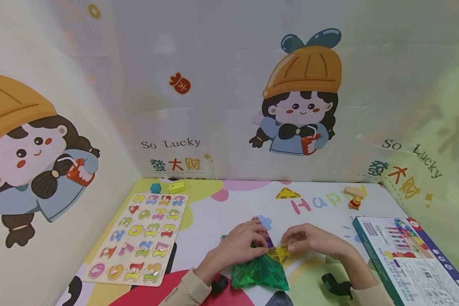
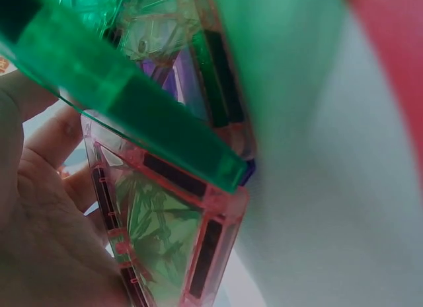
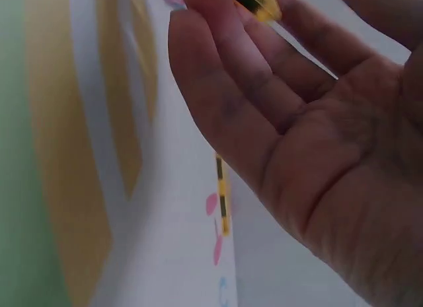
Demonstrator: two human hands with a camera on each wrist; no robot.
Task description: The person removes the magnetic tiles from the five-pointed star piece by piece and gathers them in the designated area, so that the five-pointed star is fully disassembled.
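A structure of see-through magnetic tiles stands on the table, its green tiles (image 1: 260, 274) in front and a purple tile (image 1: 270, 242) behind. A pink-edged tile (image 2: 175, 231) shows low in the left wrist view. My left hand (image 1: 242, 243) reaches over the structure's left side, thumb and fingertips pinching the left corner of a yellow triangular tile (image 1: 279, 254). From the other side my right hand (image 1: 310, 240) pinches that tile's right corner between thumb and fingers. The yellow tile lies against the green ones; whether its edges join them I cannot tell.
Another yellow triangular tile (image 1: 288, 193) lies farther back. At left is a wooden number board (image 1: 126, 255), with a blue block (image 1: 155, 188) and a yellow block (image 1: 177, 187) behind it. A small bear figure (image 1: 355, 202) and a printed box (image 1: 413, 259) are at right.
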